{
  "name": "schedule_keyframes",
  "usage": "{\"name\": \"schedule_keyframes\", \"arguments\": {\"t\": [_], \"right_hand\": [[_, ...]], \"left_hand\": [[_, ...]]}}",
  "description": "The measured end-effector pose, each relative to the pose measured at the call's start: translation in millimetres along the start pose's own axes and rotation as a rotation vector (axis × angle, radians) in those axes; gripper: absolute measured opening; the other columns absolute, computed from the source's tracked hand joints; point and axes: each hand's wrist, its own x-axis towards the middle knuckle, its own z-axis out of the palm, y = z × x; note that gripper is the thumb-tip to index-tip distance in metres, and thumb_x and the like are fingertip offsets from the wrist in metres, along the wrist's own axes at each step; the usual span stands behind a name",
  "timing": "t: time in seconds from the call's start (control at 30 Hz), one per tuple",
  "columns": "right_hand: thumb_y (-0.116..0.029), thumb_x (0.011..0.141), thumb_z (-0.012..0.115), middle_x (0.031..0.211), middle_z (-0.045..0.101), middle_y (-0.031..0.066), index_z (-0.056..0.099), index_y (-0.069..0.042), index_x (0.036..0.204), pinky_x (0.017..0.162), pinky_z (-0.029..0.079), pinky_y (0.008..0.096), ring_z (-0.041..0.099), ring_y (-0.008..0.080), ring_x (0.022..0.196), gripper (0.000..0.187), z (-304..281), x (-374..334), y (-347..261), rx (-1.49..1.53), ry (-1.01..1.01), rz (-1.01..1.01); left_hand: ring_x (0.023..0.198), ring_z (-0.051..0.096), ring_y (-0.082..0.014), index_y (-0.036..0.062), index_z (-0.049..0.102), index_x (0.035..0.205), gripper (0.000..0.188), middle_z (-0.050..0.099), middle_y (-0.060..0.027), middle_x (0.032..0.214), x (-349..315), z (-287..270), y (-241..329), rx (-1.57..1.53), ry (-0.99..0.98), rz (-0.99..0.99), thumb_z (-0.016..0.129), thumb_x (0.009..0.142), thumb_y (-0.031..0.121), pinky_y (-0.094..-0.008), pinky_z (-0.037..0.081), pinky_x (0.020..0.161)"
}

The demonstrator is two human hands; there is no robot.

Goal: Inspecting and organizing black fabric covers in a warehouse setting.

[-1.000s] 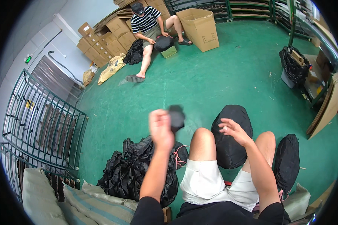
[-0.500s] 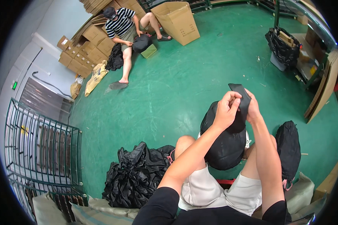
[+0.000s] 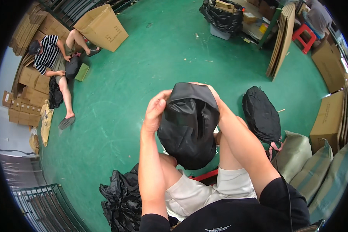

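A rounded black fabric bag hangs in front of my knees, its smooth upper flap folded over and a dark fold running down its face. My left hand grips the bag's left upper edge, thumb up and fingers curled behind it. At the right upper edge my right hand holds the flap; most of its fingers are hidden behind the fabric. A heap of crumpled black fabric lies beside my left leg. To my right, a filled black bag with a pink strap rests on the floor.
Pale woven sacks stand at my right, near cardboard boxes. Flattened cardboard leans by a shelf. Across the green floor, a seated person handles a dark bag beside a large open carton. Metal racks are at lower left.
My view has swung right. The black bag is now lifted between both hands with its flap spread wide, where before my hands pinched a narrow raised part of it.
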Motion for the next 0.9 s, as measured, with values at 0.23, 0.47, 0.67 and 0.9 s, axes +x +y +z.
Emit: {"name": "schedule_keyframes", "arguments": {"t": [0.23,0.47,0.67,0.9], "right_hand": [[-0.017,0.094,0.051,0.093,0.069,0.0125,0.065,0.000,0.096,0.077,0.055,0.0354,0.066,0.0220,0.080,0.022,-7,2,-4,-0.108,0.019,-0.109],[-0.035,0.089,0.062,0.105,0.067,0.0142,0.059,0.001,0.113,0.088,0.052,0.0372,0.066,0.0240,0.093,0.044,19,2,-3,0.041,-0.005,0.069],[0.003,0.077,0.062,0.088,0.067,0.0082,0.062,-0.001,0.095,0.073,0.055,0.0297,0.066,0.0155,0.075,0.019,7,6,0,-0.415,0.076,-0.100],[0.008,0.075,0.056,0.083,0.066,0.0063,0.060,0.000,0.091,0.071,0.054,0.0288,0.065,0.0146,0.073,0.019,10,3,-2,-0.375,-0.003,-0.199]], "left_hand": [[0.073,0.055,-0.0049,0.0014,0.063,0.095,0.016,0.063,0.0034,0.082,-6,11,-13,0.118,0.191,0.031,0.065,0.090,0.017,-0.0220,0.044,0.069],[0.096,0.063,-0.0170,-0.0003,0.061,0.114,0.029,0.067,-0.0087,0.109,-21,-1,0,-0.190,0.328,0.056,0.059,0.093,0.019,-0.0310,0.049,0.088],[0.087,0.062,-0.0147,0.0017,0.059,0.101,0.016,0.065,-0.0065,0.097,-26,-9,-1,-0.152,0.282,0.010,0.062,0.090,0.014,-0.0297,0.050,0.085],[0.115,0.057,-0.0254,-0.0039,0.041,0.135,0.051,0.057,-0.0178,0.126,-33,-5,4,-0.515,0.005,-0.292,0.052,0.093,0.022,-0.0383,0.044,0.100]]}}
